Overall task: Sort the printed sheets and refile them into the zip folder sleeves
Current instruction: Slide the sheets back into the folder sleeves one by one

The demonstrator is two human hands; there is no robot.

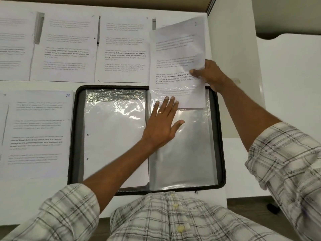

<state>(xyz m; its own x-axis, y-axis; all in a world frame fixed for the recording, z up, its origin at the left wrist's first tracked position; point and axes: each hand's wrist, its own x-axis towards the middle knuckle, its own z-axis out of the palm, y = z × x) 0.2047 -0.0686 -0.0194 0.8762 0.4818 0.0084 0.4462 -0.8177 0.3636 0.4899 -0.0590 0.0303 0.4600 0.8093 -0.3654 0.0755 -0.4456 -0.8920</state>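
A dark zip folder [220, 136] lies open on the white table, its clear sleeves facing up. The left sleeve [114, 129] holds a white sheet. My right hand [211, 75] pinches a printed sheet [177, 54] by its right edge; the sheet's lower end sits inside the top of the right sleeve [187, 153] and the rest sticks out above the folder. My left hand [165, 122] lies flat with spread fingers on the right sleeve, just below the sheet's bottom edge.
Several printed sheets lie in a row along the back of the table [69, 49], [125, 49], and more lie left of the folder [38, 133]. The table's right edge [208, 21] is close to the held sheet. A pen [98, 32] lies between two back sheets.
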